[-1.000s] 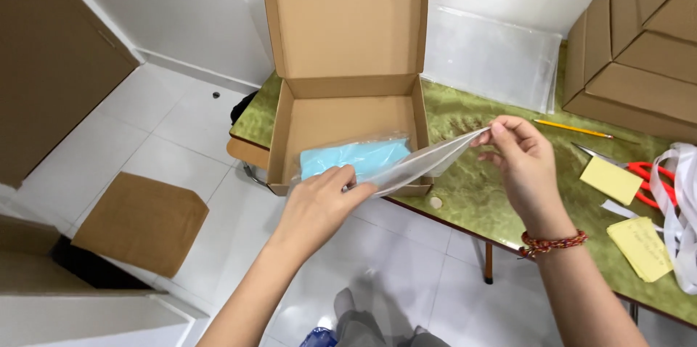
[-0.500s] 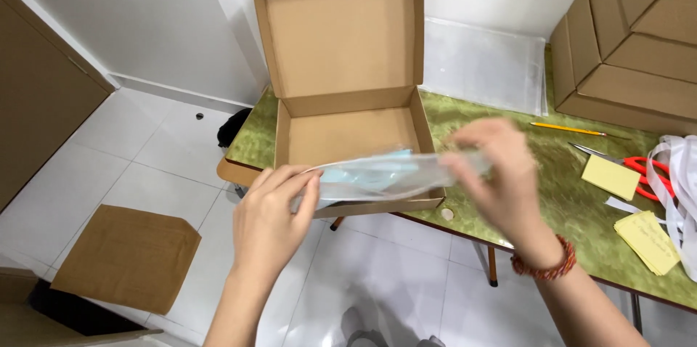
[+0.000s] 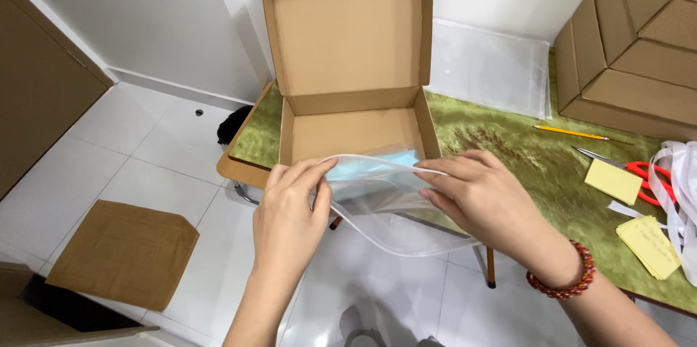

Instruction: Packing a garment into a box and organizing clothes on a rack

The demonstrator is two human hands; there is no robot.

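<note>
Clear plastic bag [image 3: 377, 202] held at the open front of the box [image 3: 348, 71], long axis running left to right, mouth toward the box and the closed end sagging off the table [image 3: 523, 165] edge toward the floor. Blue folded item [image 3: 367, 170] inside, lying flat along the same axis, partly over the box's front wall. Left hand [image 3: 290, 209] closed on the bag's left edge, thumb pinching against the fingers. Right hand [image 3: 475, 198] gripping the right edge, fingers laid flat on top, bead bracelet [image 3: 566, 278] on the wrist. One bag, one blue item, one open box with lid standing upright behind. On the green tabletop to the right: one yellow pencil [image 3: 573, 132], one pair of red-handled scissors [image 3: 639, 169], two yellow paper slips [image 3: 613, 181], white strips [image 3: 682, 187] at the far edge. Stack of flat cardboard [image 3: 639, 49] at upper right, further clear bags [image 3: 494, 67] leaning against the wall. On the tiled floor to the left, one brown flat piece [image 3: 123, 252]. Nothing between hands and box.
</note>
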